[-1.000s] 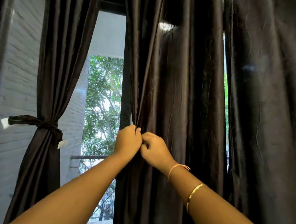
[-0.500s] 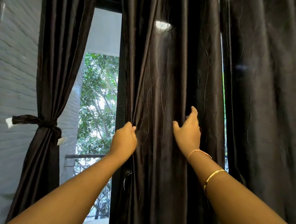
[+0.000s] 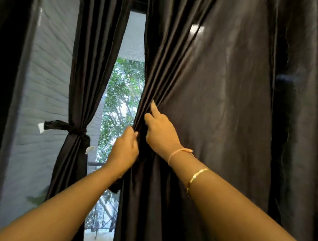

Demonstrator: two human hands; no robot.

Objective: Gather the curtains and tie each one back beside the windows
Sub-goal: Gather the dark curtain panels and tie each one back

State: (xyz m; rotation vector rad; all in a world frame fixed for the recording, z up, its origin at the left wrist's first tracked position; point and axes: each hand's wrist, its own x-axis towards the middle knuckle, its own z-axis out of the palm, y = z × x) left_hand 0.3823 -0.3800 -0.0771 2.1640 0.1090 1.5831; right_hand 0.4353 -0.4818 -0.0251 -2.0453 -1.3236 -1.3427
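Middle curtain (image 3: 211, 105): dark, glossy, hangs full length and fills the centre and right of the view. Its left edge is drawn into tight vertical pleats that converge at the two hands.

Far-right curtain (image 3: 303, 129): same dark cloth, hangs loose, just beside the middle one.

Left curtain (image 3: 87, 60): already gathered, cinched at mid-height by a dark fabric tie (image 3: 68, 128) knotted around it. The tie's tail runs left toward the wall. It flares again below the knot.

Grey brick wall (image 3: 49, 76): behind and left of the tied curtain.

Window (image 3: 122, 103): a narrow strip shows between the left and middle curtains. Green foliage outside, some railing lower down.

Right hand (image 3: 161, 131): back toward camera, pressed on the pleated edge. Thumb and index extended upward along the folds, remaining fingers curled into the cloth, so it grips the bunched edge.

Left hand (image 3: 124, 151): just below and left of the right hand, nearly touching it. Fingers closed around the same gathered edge.

Right forearm: gold bangle (image 3: 195, 178), and a thin pink thread (image 3: 178, 153) at the wrist.
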